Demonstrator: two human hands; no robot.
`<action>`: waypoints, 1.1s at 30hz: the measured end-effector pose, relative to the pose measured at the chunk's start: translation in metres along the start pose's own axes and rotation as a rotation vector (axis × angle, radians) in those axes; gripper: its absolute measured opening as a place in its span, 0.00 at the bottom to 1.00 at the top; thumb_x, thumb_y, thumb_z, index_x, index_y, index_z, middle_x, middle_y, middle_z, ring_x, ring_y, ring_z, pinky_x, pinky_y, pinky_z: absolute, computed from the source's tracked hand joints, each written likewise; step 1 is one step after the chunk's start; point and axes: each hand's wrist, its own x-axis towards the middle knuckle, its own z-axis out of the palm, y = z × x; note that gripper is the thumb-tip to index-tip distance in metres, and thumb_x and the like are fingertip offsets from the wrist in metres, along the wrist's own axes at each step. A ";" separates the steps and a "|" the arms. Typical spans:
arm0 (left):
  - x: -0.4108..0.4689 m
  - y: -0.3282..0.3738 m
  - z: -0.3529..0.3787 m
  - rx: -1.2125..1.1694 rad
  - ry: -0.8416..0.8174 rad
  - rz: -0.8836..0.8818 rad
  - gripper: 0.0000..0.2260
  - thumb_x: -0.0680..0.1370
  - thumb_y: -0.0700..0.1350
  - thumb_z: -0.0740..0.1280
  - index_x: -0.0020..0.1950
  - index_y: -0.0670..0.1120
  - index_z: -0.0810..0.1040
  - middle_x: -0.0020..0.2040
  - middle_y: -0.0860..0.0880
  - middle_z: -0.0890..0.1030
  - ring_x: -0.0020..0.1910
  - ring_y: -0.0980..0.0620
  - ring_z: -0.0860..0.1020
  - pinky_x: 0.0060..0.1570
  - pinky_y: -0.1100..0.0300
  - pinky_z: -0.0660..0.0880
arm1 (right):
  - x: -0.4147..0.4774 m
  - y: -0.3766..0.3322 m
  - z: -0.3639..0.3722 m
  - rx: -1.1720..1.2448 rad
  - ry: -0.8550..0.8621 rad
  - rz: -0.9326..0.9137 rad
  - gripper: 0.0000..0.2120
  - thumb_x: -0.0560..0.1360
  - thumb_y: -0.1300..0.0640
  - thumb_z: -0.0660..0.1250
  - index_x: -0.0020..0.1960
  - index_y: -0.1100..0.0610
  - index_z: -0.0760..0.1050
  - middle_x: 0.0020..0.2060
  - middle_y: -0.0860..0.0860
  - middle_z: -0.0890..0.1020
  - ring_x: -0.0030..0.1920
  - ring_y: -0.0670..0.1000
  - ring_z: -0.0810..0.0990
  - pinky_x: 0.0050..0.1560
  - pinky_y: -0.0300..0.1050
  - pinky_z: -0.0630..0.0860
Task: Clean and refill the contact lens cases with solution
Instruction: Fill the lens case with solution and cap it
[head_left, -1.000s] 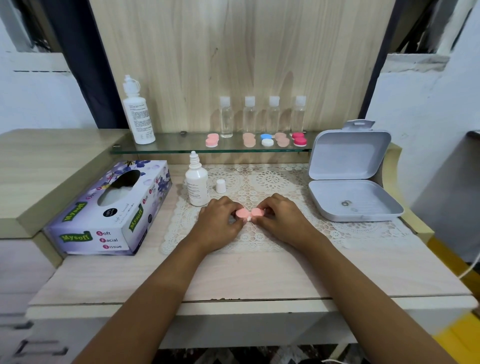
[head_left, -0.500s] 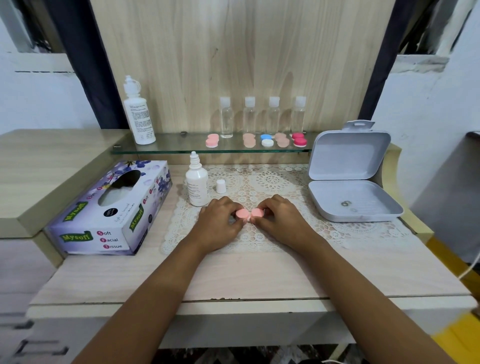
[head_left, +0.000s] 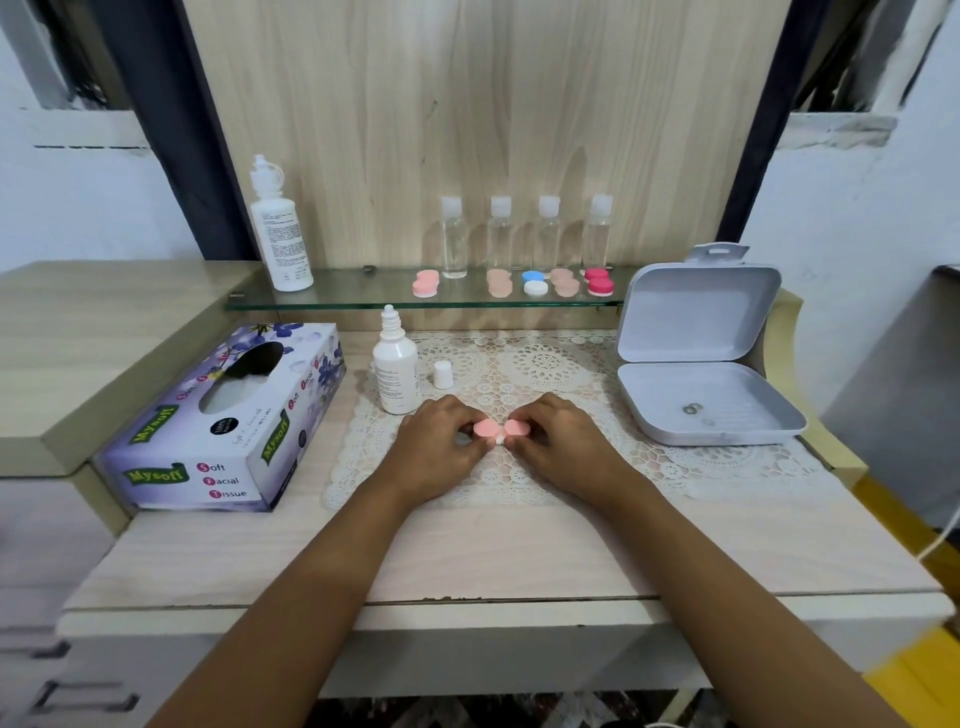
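2 bare forearms show, the left forearm (head_left: 311, 597) and the right forearm (head_left: 727, 597), both slender, smooth and narrowing toward the wrist. the left hand (head_left: 439, 449) and the right hand (head_left: 566, 449) are bare as well, with rounded knuckles; the nails are too small to judge.

You are at a household dressing desk, not a lab or shop. The pale wood-grain desk (head_left: 519, 551) has a matching back panel (head_left: 467, 130) and a lace mat (head_left: 545, 358) laid over it. A glass shelf (head_left: 363, 291) carries small clear bottles (head_left: 454, 236) and coloured lens cases (head_left: 535, 283). A floral tissue box (head_left: 218, 421) sits to your left, and painted white walls (head_left: 841, 208) stand behind.
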 end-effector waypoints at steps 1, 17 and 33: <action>0.000 0.000 0.000 0.006 0.000 0.000 0.10 0.75 0.50 0.68 0.54 0.50 0.81 0.46 0.53 0.76 0.51 0.50 0.73 0.53 0.55 0.69 | 0.000 0.000 0.000 0.001 0.002 -0.001 0.11 0.74 0.53 0.67 0.54 0.54 0.78 0.46 0.48 0.74 0.53 0.52 0.74 0.59 0.52 0.69; 0.001 0.001 -0.006 -0.016 -0.077 -0.036 0.11 0.76 0.48 0.66 0.58 0.51 0.79 0.48 0.51 0.75 0.52 0.52 0.73 0.53 0.59 0.69 | -0.005 0.003 0.000 -0.038 0.055 -0.036 0.19 0.74 0.53 0.68 0.63 0.55 0.74 0.51 0.52 0.76 0.56 0.55 0.73 0.54 0.40 0.65; 0.050 0.047 -0.028 -0.120 0.420 -0.238 0.11 0.77 0.46 0.65 0.53 0.40 0.77 0.51 0.44 0.78 0.48 0.47 0.75 0.44 0.59 0.68 | -0.002 0.009 0.009 -0.278 -0.034 -0.044 0.35 0.69 0.37 0.39 0.55 0.60 0.71 0.61 0.55 0.74 0.64 0.54 0.68 0.65 0.49 0.63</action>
